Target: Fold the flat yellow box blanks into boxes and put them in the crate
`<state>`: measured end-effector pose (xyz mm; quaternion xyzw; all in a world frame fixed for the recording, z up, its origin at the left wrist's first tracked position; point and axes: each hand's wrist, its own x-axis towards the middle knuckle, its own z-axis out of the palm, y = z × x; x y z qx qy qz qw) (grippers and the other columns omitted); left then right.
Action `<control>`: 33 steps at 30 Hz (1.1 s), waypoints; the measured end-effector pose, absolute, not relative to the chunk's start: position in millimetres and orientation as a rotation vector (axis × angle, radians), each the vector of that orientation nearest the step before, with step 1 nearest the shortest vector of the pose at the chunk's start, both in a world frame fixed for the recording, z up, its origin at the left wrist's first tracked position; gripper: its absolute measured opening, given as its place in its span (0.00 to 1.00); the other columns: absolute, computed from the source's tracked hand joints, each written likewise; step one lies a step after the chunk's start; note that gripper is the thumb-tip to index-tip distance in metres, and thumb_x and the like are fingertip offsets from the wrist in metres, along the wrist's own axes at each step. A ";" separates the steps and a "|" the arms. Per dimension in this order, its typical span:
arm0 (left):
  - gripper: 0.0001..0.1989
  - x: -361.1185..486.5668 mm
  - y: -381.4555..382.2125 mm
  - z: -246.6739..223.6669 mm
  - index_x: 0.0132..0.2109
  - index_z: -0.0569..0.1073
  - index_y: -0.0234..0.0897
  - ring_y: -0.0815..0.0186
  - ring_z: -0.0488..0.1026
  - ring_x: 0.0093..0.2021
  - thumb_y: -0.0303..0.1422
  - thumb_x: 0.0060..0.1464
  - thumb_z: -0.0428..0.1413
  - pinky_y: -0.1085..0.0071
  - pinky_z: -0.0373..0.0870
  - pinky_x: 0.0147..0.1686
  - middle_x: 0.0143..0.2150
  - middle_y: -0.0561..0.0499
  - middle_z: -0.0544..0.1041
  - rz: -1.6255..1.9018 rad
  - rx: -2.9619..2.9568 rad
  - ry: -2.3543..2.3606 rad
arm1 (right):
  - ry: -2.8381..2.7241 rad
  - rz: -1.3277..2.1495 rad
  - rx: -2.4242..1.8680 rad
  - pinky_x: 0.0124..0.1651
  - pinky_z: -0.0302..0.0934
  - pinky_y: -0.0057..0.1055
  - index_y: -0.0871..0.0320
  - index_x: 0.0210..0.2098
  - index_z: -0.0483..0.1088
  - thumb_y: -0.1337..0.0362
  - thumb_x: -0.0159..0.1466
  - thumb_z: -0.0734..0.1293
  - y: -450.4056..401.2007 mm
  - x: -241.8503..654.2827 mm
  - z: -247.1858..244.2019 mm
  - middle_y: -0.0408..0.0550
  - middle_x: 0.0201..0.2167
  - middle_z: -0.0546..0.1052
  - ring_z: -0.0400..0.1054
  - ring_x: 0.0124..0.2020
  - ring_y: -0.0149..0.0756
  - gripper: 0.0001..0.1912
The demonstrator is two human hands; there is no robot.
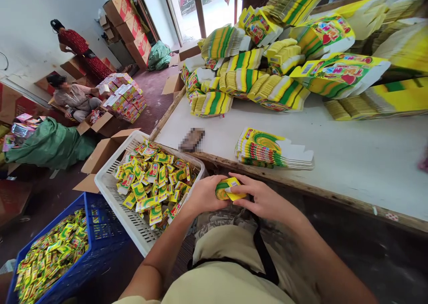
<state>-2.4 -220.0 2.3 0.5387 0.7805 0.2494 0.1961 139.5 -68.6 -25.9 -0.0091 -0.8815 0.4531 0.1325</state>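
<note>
A small yellow and green printed carton is held between my two hands, just off the table's front edge above my lap. My left hand grips its left side, fingers curled around it. On the right side, my right hand has its fingers closed against the carton's face. Ahead of my hands, a stack of flat cartons in the same print lies on the table. At my left stands a white crate with many small cartons heaped in it.
Bundles of flat cartons cover the table's back. A blurred object lies by its near left corner. A blue crate full of cartons stands at lower left. Two people are at the far left among cardboard boxes and a green sack.
</note>
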 end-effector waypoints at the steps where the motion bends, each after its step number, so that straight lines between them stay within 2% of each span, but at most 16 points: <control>1: 0.30 -2.3 -218.5 2.0 0.55 0.70 0.37 0.53 0.77 0.48 0.35 0.43 0.64 0.59 0.73 0.48 0.51 0.44 0.79 0.678 1.521 2.198 | -2.537 1.334 -0.086 0.60 0.63 0.51 0.53 0.43 0.79 0.65 0.60 0.71 -68.9 138.2 -27.9 0.58 0.62 0.69 0.68 0.59 0.51 0.11; 4: 0.31 -2.1 -216.3 0.9 0.56 0.68 0.36 0.51 0.76 0.50 0.33 0.43 0.64 0.58 0.72 0.50 0.52 0.42 0.78 0.642 1.528 2.242 | -2.397 1.411 -0.243 0.61 0.62 0.52 0.55 0.40 0.79 0.67 0.59 0.71 -73.9 133.8 -36.4 0.59 0.62 0.68 0.68 0.59 0.52 0.10; 7: 0.32 -1.2 -216.5 -0.1 0.57 0.67 0.37 0.53 0.75 0.53 0.32 0.43 0.64 0.59 0.71 0.52 0.55 0.43 0.76 0.684 1.534 2.191 | -2.240 1.561 -0.206 0.61 0.62 0.49 0.54 0.46 0.75 0.65 0.59 0.70 -79.5 130.6 -40.5 0.57 0.61 0.69 0.67 0.60 0.50 0.14; 9: 0.32 0.5 -217.2 -1.3 0.58 0.66 0.37 0.54 0.74 0.53 0.32 0.43 0.63 0.59 0.71 0.53 0.56 0.43 0.76 0.704 1.518 2.171 | -2.167 1.642 -0.201 0.59 0.63 0.47 0.53 0.50 0.72 0.63 0.59 0.71 -84.2 128.3 -40.2 0.55 0.57 0.73 0.69 0.57 0.48 0.19; 12: 0.32 0.4 -222.8 -4.0 0.57 0.66 0.36 0.53 0.75 0.52 0.32 0.44 0.63 0.58 0.71 0.53 0.55 0.43 0.76 0.690 1.464 2.224 | -2.148 1.605 -0.285 0.59 0.63 0.46 0.53 0.57 0.66 0.62 0.58 0.71 -91.9 123.7 -38.4 0.54 0.55 0.73 0.69 0.56 0.47 0.27; 15: 0.30 -16.0 -243.9 -5.9 0.57 0.66 0.38 0.54 0.75 0.51 0.34 0.46 0.63 0.56 0.71 0.52 0.53 0.43 0.76 0.662 1.368 2.331 | -2.159 1.459 -0.334 0.57 0.66 0.46 0.54 0.60 0.62 0.59 0.58 0.72 -84.3 122.7 -35.4 0.56 0.58 0.70 0.70 0.54 0.47 0.32; 17: 0.28 -39.5 -267.9 -5.6 0.57 0.66 0.39 0.52 0.74 0.52 0.37 0.49 0.62 0.54 0.70 0.53 0.53 0.43 0.75 0.660 1.282 2.521 | -2.155 1.267 -0.454 0.54 0.67 0.47 0.55 0.58 0.64 0.57 0.60 0.71 -63.9 126.8 -31.9 0.57 0.54 0.73 0.72 0.49 0.48 0.29; 20: 0.40 -80.5 -307.8 -3.3 0.60 0.62 0.34 0.43 0.64 0.61 0.41 0.43 0.67 0.44 0.61 0.60 0.58 0.36 0.69 0.604 1.125 2.997 | -2.127 0.814 -0.756 0.55 0.63 0.52 0.58 0.53 0.69 0.58 0.62 0.68 -20.3 136.0 -29.0 0.59 0.49 0.76 0.70 0.51 0.54 0.20; 22: 0.42 -98.0 -326.4 -2.8 0.62 0.60 0.31 0.42 0.61 0.63 0.44 0.45 0.66 0.43 0.59 0.61 0.60 0.33 0.67 0.592 1.057 3.117 | -2.151 0.625 -0.908 0.54 0.62 0.54 0.60 0.52 0.69 0.61 0.62 0.67 5.4 138.9 -32.4 0.62 0.48 0.76 0.68 0.50 0.56 0.19; 26: 0.32 -94.2 -324.1 -8.8 0.59 0.64 0.34 0.47 0.65 0.60 0.44 0.51 0.61 0.47 0.62 0.60 0.57 0.37 0.69 0.709 1.156 2.932 | -2.269 0.599 -0.977 0.49 0.64 0.51 0.61 0.47 0.70 0.66 0.60 0.66 29.8 135.1 -47.2 0.60 0.43 0.79 0.70 0.44 0.55 0.15; 29: 0.25 -73.2 -296.8 -14.4 0.57 0.67 0.39 0.52 0.67 0.60 0.41 0.54 0.60 0.50 0.63 0.61 0.56 0.41 0.70 0.804 1.267 2.657 | -2.266 0.575 -0.948 0.48 0.64 0.51 0.60 0.46 0.69 0.66 0.59 0.66 32.3 133.6 -50.0 0.59 0.40 0.78 0.70 0.42 0.54 0.15; 33: 0.25 -43.5 -255.9 -16.8 0.58 0.67 0.41 0.54 0.68 0.59 0.40 0.54 0.60 0.52 0.66 0.58 0.58 0.42 0.72 0.940 1.278 2.276 | -2.135 0.645 -0.935 0.45 0.65 0.48 0.59 0.49 0.64 0.63 0.59 0.67 20.8 136.1 -37.2 0.54 0.36 0.76 0.70 0.39 0.50 0.18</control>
